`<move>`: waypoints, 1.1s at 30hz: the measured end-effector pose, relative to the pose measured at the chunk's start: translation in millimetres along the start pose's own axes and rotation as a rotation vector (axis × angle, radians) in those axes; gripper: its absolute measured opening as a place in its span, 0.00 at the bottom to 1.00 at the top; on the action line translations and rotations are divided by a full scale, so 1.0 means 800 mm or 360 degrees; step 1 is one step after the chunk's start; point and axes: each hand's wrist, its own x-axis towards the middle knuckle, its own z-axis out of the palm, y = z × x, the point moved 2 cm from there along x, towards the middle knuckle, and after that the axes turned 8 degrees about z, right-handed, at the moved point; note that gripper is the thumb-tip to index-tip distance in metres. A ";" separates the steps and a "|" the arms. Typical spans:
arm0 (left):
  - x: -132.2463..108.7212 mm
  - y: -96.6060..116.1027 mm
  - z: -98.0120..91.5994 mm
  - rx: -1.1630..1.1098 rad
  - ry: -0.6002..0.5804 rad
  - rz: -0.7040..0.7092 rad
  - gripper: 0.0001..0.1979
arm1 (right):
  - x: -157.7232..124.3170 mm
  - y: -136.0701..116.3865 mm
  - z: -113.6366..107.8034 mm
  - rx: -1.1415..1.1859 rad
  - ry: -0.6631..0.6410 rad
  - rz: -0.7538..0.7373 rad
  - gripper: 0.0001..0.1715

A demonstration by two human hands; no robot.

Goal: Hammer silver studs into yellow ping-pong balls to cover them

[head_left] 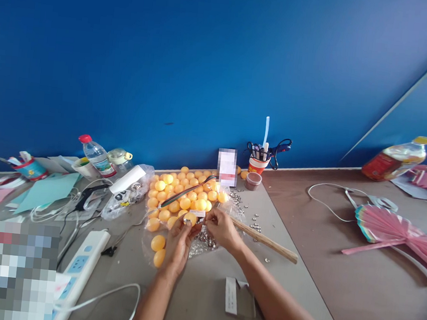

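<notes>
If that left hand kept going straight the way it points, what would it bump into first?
Probably the pile of orange balls just beyond the ball that the left hand holds. How high the hand is above them is hard to tell.

Highlights on orange balls (201, 205), sheen on blue wall (221, 75), dark right corners

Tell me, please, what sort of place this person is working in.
Probably a desk in an office or small workshop, judging by the blue partition behind it, the power strip on it and the many orange balls.
</notes>
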 end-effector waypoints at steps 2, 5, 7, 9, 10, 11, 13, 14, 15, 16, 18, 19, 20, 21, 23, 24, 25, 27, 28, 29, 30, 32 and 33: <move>-0.001 0.001 0.000 -0.0005 -0.0021 0.0003 0.21 | 0.002 0.000 0.001 0.0355 -0.0092 0.0132 0.04; -0.003 0.003 0.001 0.0009 -0.0047 0.0015 0.21 | 0.001 -0.004 0.002 0.0801 -0.0265 0.0208 0.11; -0.003 0.004 0.002 0.0039 -0.0072 0.0019 0.21 | -0.002 -0.009 0.002 0.0953 -0.0347 0.0194 0.17; -0.004 0.005 0.003 0.0074 -0.0104 0.0018 0.20 | -0.006 -0.014 0.001 0.0978 -0.0418 0.0174 0.19; -0.004 0.006 0.004 0.0085 -0.0120 0.0021 0.20 | -0.008 -0.015 0.002 0.0970 -0.0453 0.0164 0.19; -0.004 0.006 0.005 0.0088 -0.0131 0.0027 0.19 | -0.010 -0.017 0.002 0.0969 -0.0479 0.0157 0.19; -0.004 0.006 0.005 0.0080 -0.0133 0.0040 0.17 | -0.011 -0.018 0.004 0.1014 -0.0502 0.0160 0.19; -0.003 0.006 0.005 0.0072 -0.0128 0.0044 0.17 | -0.011 -0.018 0.005 0.1072 -0.0491 0.0176 0.19; -0.003 0.005 0.004 0.0062 -0.0120 0.0045 0.17 | -0.011 -0.017 0.006 0.1146 -0.0465 0.0199 0.19; -0.003 0.005 0.004 0.0052 -0.0113 0.0040 0.17 | -0.010 -0.017 0.006 0.1218 -0.0435 0.0224 0.20; -0.002 0.004 0.002 0.0026 -0.0101 0.0026 0.18 | -0.008 -0.017 0.006 0.1335 -0.0388 0.0268 0.22; -0.002 0.003 0.001 0.0012 -0.0096 0.0023 0.18 | -0.008 -0.017 0.006 0.1370 -0.0382 0.0283 0.23; -0.002 0.003 0.000 -0.0002 -0.0096 0.0020 0.19 | -0.008 -0.017 0.006 0.1392 -0.0391 0.0297 0.24; -0.001 0.002 0.000 -0.0012 -0.0098 0.0021 0.18 | -0.007 -0.017 0.006 0.1406 -0.0411 0.0316 0.25; -0.001 0.002 -0.001 -0.0025 -0.0123 0.0029 0.17 | -0.008 -0.017 0.006 0.1426 -0.0480 0.0376 0.26; -0.001 0.002 0.000 -0.0033 -0.0134 0.0032 0.16 | -0.008 -0.018 0.007 0.1431 -0.0524 0.0406 0.26; -0.001 0.002 0.000 -0.0041 -0.0142 0.0033 0.15 | -0.009 -0.018 0.007 0.1432 -0.0567 0.0435 0.25; -0.001 0.001 0.000 -0.0056 -0.0142 0.0031 0.14 | -0.011 -0.017 0.009 0.1401 -0.0635 0.0480 0.24; -0.001 0.001 0.000 -0.0062 -0.0134 0.0030 0.14 | -0.011 -0.017 0.009 0.1377 -0.0647 0.0493 0.23; -0.001 0.001 0.000 -0.0069 -0.0122 0.0029 0.14 | -0.012 -0.016 0.010 0.1353 -0.0647 0.0503 0.22; -0.001 0.000 0.000 -0.0081 -0.0108 0.0025 0.14 | -0.012 -0.015 0.011 0.1332 -0.0637 0.0505 0.22; -0.001 0.000 0.000 -0.0128 -0.0068 0.0017 0.14 | -0.012 -0.012 0.014 0.1297 -0.0611 0.0489 0.21; -0.001 0.000 0.000 -0.0157 -0.0049 0.0013 0.14 | -0.012 -0.011 0.015 0.1288 -0.0596 0.0479 0.21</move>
